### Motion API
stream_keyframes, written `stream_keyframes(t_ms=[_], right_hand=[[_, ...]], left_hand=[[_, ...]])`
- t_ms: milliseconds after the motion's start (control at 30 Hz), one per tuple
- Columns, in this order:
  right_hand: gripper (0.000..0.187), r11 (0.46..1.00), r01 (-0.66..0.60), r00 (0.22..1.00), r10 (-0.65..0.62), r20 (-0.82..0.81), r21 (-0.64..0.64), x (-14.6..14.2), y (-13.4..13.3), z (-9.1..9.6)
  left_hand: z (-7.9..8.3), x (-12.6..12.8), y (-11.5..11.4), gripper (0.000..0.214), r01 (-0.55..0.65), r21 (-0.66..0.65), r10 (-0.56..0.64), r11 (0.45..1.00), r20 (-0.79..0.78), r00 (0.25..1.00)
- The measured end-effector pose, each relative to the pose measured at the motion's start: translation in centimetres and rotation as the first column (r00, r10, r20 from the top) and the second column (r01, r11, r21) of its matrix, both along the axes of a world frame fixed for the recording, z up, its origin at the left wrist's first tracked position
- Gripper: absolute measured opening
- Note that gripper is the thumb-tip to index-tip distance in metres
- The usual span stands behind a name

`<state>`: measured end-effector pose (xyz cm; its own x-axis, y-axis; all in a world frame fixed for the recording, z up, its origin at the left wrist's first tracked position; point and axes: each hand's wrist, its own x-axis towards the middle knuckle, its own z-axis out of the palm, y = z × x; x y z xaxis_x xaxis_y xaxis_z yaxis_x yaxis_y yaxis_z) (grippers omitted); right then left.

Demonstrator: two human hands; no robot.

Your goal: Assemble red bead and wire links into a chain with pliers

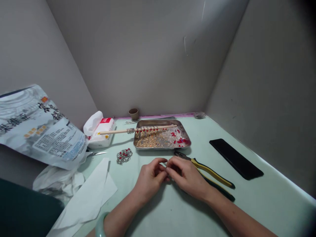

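My left hand [151, 179] and my right hand [185, 174] meet above the table, fingertips pinched close together. Between them a thin, short piece shows faintly; its kind is too small to make out. Pliers [212, 174] with yellow and dark green handles lie under and beside my right hand. Behind my hands stands a metal tray [161, 148] holding gold, clear and red beads. Across the tray rests a wooden stick [116, 131] with wire rings and red beads on it. Left of my hands lies a wirework piece [124, 156] with red beads.
A black phone-like slab [235, 158] lies at the right. To the left are a tissue pack [101, 140], a large printed pouch [44, 128], white paper sheets [86, 194] and a pointed metal tool [97, 153]. A small brown pot [133, 114] stands by the back wall.
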<state>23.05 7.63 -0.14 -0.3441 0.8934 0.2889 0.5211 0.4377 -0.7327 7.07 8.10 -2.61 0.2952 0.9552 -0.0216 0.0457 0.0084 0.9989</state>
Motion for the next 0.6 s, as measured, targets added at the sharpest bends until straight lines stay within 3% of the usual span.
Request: stream_keyframes(t_ms=[100, 267, 367, 533, 600], right_hand=[[0.014, 0.996, 0.084, 0.996, -0.084, 0.003, 0.004, 0.39, 0.35, -0.09], [0.014, 0.958, 0.133, 0.943, -0.202, -0.266, -0.255, 0.03, 0.59, -0.50], [0.017, 0.933, 0.130, 0.899, -0.254, -0.356, -0.336, -0.41, 0.55, -0.67], [0.019, 0.917, 0.267, 0.863, -0.365, -0.349, -0.298, -0.34, 0.67, -0.75], [0.019, 0.920, 0.260, 0.857, -0.360, -0.369, -0.295, -0.41, 0.62, -0.77]], left_hand=[[0.16, -0.08, 0.14, 0.031, -0.026, -0.035, 0.029, 0.999, 0.064, 0.998], [0.37, -0.28, 0.28, 0.050, -0.081, -0.037, 0.085, 0.996, 0.103, 0.991], [0.31, -0.30, 0.15, 0.059, -0.082, -0.015, 0.083, 0.997, 0.107, 0.991], [0.32, -0.18, -0.11, 0.067, -0.096, 0.023, 0.091, 0.995, 0.166, 0.982], [0.33, -0.13, -0.15, 0.069, -0.085, 0.029, 0.079, 0.996, 0.173, 0.982]])
